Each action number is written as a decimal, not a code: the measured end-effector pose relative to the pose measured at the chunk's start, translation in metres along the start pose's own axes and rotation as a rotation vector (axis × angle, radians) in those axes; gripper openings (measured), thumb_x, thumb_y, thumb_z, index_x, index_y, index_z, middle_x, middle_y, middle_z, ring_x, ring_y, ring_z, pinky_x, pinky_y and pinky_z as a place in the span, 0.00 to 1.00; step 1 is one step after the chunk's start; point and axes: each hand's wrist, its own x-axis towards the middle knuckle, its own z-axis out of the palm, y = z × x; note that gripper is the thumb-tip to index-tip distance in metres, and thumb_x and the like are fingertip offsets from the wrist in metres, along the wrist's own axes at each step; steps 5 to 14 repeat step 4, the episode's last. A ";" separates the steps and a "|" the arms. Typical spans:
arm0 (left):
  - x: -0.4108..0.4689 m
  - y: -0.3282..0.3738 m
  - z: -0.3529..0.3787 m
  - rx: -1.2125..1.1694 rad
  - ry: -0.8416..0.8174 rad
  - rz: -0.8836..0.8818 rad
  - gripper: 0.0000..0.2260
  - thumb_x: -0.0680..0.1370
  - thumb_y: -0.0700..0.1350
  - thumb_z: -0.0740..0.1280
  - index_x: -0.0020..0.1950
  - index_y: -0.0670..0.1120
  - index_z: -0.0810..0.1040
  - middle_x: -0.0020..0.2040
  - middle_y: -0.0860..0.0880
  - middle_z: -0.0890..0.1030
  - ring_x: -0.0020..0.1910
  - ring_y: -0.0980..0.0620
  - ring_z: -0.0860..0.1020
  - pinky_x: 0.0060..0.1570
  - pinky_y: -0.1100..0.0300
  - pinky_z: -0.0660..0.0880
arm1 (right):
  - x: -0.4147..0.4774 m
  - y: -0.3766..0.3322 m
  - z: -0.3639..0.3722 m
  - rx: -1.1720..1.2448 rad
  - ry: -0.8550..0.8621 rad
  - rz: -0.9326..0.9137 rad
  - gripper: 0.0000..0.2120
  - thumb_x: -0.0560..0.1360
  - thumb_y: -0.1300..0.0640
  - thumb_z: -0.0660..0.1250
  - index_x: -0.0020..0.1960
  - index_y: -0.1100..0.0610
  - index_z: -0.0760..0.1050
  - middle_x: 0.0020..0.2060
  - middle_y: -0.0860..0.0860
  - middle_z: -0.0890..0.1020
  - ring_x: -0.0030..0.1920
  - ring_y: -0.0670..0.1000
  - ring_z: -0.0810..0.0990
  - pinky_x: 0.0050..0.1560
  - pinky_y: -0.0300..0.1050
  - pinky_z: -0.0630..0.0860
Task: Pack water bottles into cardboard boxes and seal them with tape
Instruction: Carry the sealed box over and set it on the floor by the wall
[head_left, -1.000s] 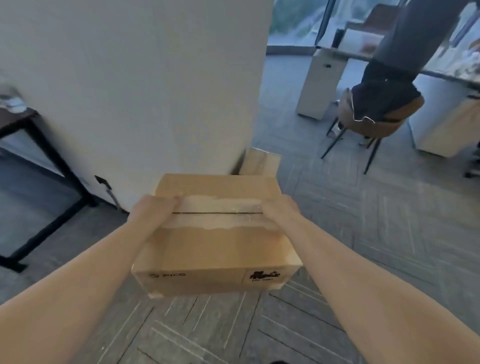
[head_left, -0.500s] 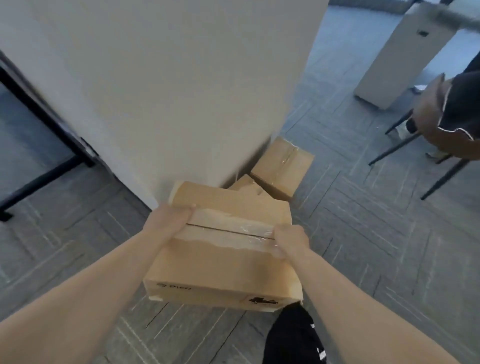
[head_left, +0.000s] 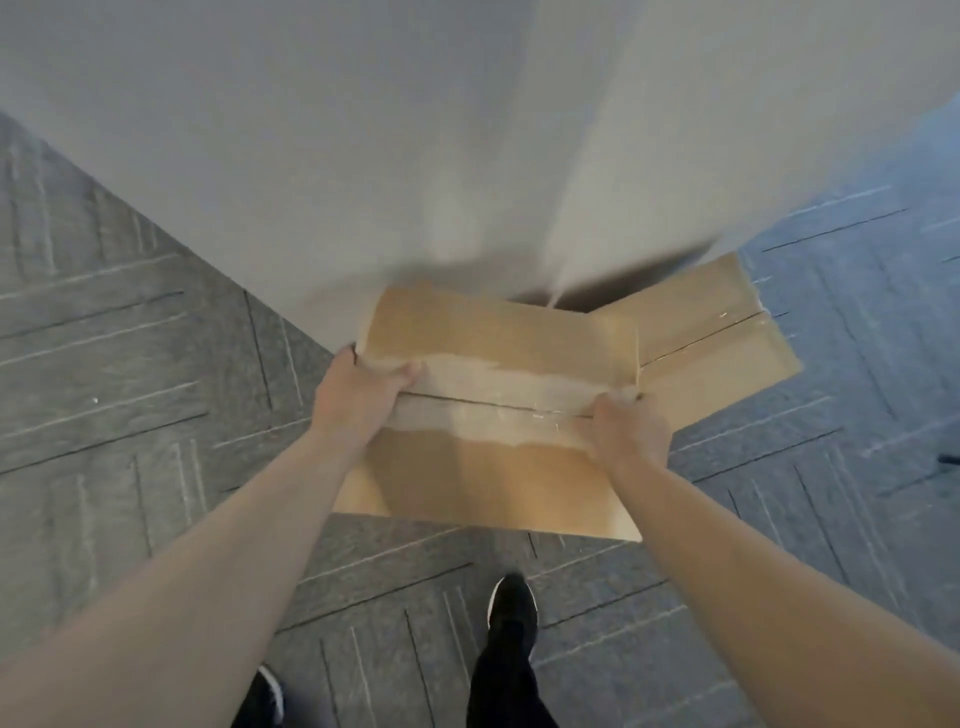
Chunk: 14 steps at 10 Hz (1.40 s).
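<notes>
Now my left grip (head_left: 358, 397) and right grip (head_left: 629, 430) curl over opposite ends of the taped box (head_left: 483, 473), clamping it at its top seam; it is by the corner of the wall (head_left: 467, 156), overlapping a second box (head_left: 722, 332) on the floor (head_left: 130, 415).

soft, dim indoor light with a cool blue cast on the floor (head_left: 857, 364) at right. the wall (head_left: 415, 130) is smeared by motion blur (edges bend, wide-angle). a dark shadow sits behind the boxes (head_left: 701, 332).
</notes>
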 end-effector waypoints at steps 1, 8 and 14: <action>0.027 -0.008 0.014 -0.123 0.026 0.008 0.38 0.73 0.50 0.74 0.77 0.49 0.57 0.71 0.48 0.69 0.69 0.47 0.69 0.62 0.56 0.66 | 0.025 -0.009 0.008 -0.151 -0.027 -0.176 0.15 0.77 0.60 0.57 0.60 0.64 0.73 0.51 0.60 0.79 0.49 0.59 0.78 0.48 0.51 0.75; 0.031 -0.051 0.031 0.208 -0.102 0.072 0.45 0.74 0.50 0.72 0.78 0.55 0.41 0.73 0.44 0.65 0.65 0.39 0.71 0.53 0.54 0.69 | 0.050 -0.016 0.040 -0.338 -0.141 -0.326 0.35 0.71 0.54 0.59 0.75 0.60 0.54 0.71 0.59 0.61 0.70 0.62 0.65 0.66 0.56 0.69; 0.031 -0.051 0.031 0.208 -0.102 0.072 0.45 0.74 0.50 0.72 0.78 0.55 0.41 0.73 0.44 0.65 0.65 0.39 0.71 0.53 0.54 0.69 | 0.050 -0.016 0.040 -0.338 -0.141 -0.326 0.35 0.71 0.54 0.59 0.75 0.60 0.54 0.71 0.59 0.61 0.70 0.62 0.65 0.66 0.56 0.69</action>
